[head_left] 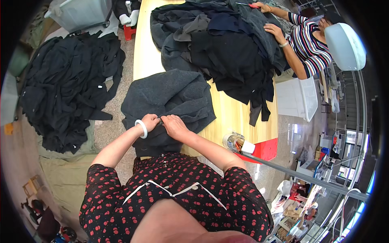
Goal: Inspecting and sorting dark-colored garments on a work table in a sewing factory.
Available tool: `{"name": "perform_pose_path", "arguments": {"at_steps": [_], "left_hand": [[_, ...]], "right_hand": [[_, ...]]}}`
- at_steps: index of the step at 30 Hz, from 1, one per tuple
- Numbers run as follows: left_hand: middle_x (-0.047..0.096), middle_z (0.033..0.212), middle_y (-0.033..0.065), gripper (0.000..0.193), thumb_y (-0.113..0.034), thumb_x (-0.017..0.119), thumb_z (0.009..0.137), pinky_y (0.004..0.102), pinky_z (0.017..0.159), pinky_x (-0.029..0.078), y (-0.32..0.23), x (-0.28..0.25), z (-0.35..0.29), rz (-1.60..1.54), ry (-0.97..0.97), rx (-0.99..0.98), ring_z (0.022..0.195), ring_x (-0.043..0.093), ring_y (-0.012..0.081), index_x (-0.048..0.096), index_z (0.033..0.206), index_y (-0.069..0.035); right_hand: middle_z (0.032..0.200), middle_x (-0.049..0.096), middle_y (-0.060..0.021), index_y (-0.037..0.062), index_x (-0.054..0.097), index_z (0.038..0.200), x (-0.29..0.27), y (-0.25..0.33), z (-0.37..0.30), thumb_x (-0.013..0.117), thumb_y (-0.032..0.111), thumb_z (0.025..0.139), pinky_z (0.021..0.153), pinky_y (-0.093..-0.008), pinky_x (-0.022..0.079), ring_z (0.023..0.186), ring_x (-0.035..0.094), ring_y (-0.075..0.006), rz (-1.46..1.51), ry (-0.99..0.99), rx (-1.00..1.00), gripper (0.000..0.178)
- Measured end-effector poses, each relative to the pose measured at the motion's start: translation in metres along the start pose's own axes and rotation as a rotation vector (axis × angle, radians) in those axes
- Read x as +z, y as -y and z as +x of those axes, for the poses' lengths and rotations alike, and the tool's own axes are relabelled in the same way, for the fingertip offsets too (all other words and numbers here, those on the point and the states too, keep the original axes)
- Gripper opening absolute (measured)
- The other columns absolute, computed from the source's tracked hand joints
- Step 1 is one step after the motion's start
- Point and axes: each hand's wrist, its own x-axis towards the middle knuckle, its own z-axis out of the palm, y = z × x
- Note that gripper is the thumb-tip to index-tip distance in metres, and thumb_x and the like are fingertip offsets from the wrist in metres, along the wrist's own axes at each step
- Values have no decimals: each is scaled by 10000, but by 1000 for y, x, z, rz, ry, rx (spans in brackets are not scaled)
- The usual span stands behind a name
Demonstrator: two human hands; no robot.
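Note:
In front of me a dark grey woollen garment [170, 91] lies bunched over the near end of the wooden table, part of it hanging off the front edge toward my body. My left hand [150, 122], with a white bangle at the wrist, pinches the cloth near the front. Close beside it my right hand [173, 126] is bent over the same garment, its fingertips almost meeting the left ones. Both hands are closed on the fabric. Anything small between the fingertips is too tiny to make out.
The pale table [227, 109] carries a large pile of dark garments [231, 52]. A co-worker [310, 44] across it handles the pile, a red-handled tool in one hand. A clear container [234, 141] stands near the right corner. More dark clothes [73, 81] heap on the floor at left.

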Motion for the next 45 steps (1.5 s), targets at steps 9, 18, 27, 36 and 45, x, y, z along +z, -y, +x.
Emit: {"name": "perform_pose_path", "arguments": {"at_steps": [9, 18, 27, 36, 45], "left_hand": [[556, 928, 236, 318, -265, 528, 768, 425, 759, 434, -30, -7, -32, 447, -2, 303, 863, 544, 389, 523, 873, 36], [560, 832, 201, 174, -166, 480, 766, 436, 696, 448, -19, 9, -28, 508, -137, 321, 774, 565, 369, 505, 787, 6], [567, 746, 192, 130, -123, 464, 745, 428, 660, 453, -18, 6, -31, 498, -180, 419, 726, 567, 354, 510, 719, -5], [573, 745, 174, 210, -231, 597, 755, 382, 614, 440, -37, -33, -47, 142, -40, 628, 717, 561, 340, 561, 774, -25], [579, 773, 150, 221, -213, 610, 738, 410, 663, 449, 34, -49, -69, 469, -245, 330, 774, 560, 345, 532, 843, -35]], "right_hand": [[668, 509, -119, 30, 482, 765, -5, -4, -6, 535, 81, 743, 634, -380, 405, 685, 519, -288, -85, -28, -103, 77], [695, 537, -129, 28, 480, 756, -4, -7, -4, 505, 48, 726, 667, -379, 420, 712, 537, -287, -97, 72, -105, 44], [692, 539, -132, 36, 470, 721, -9, -1, -6, 487, -1, 690, 657, -383, 424, 697, 540, -290, -125, 68, -118, 51], [878, 583, -144, 75, 572, 962, -63, 1, 12, 562, 136, 714, 726, -361, 459, 842, 562, -312, 344, 239, 87, 255], [974, 561, -116, 65, 542, 1024, -69, -25, 11, 545, 35, 734, 728, -323, 452, 854, 562, -289, -4, 105, 174, 292]]}}
